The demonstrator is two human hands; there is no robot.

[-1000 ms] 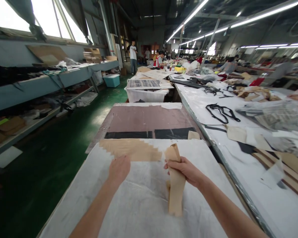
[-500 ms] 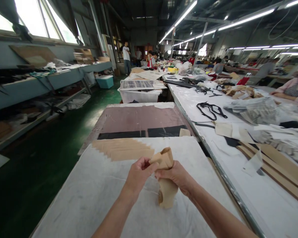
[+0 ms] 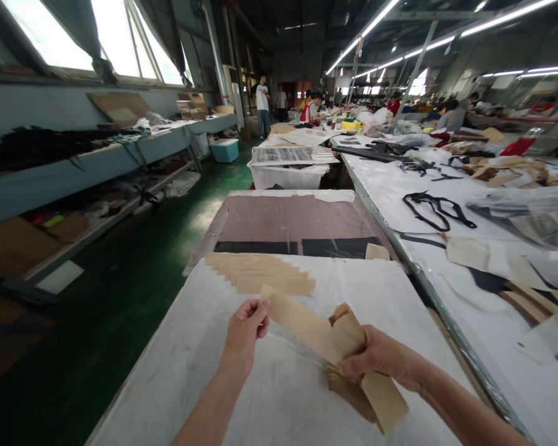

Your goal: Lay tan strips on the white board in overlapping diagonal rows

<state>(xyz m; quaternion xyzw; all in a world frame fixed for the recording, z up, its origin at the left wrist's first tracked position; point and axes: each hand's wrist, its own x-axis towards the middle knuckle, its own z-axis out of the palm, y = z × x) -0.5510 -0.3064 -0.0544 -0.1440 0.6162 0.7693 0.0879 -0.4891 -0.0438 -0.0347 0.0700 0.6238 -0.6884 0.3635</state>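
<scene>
A tan strip (image 3: 302,319) stretches between my two hands above the white-covered table (image 3: 186,371). My left hand (image 3: 244,328) pinches its far left end between thumb and fingers. In my right hand (image 3: 376,356) is a folded bundle of tan strips (image 3: 385,399), gripped around the middle, with its curled ends sticking out above and below. Whether the material is paper or fabric I cannot tell. Just beyond my left hand, several tan strips (image 3: 260,274) lie flat in an overlapping, stepped row.
Past the strips lie black pieces (image 3: 341,247) on a brownish board (image 3: 283,217). A metal-edged table (image 3: 428,322) runs along the right, holding black straps (image 3: 437,210), plastic bags (image 3: 534,214) and tan scraps. A white bin (image 3: 288,178) stands ahead. People are farther back.
My hands have moved apart. The left has drawn one strip's end out to the left from the bundle, which stays in my right hand. The camera view has turned left.
</scene>
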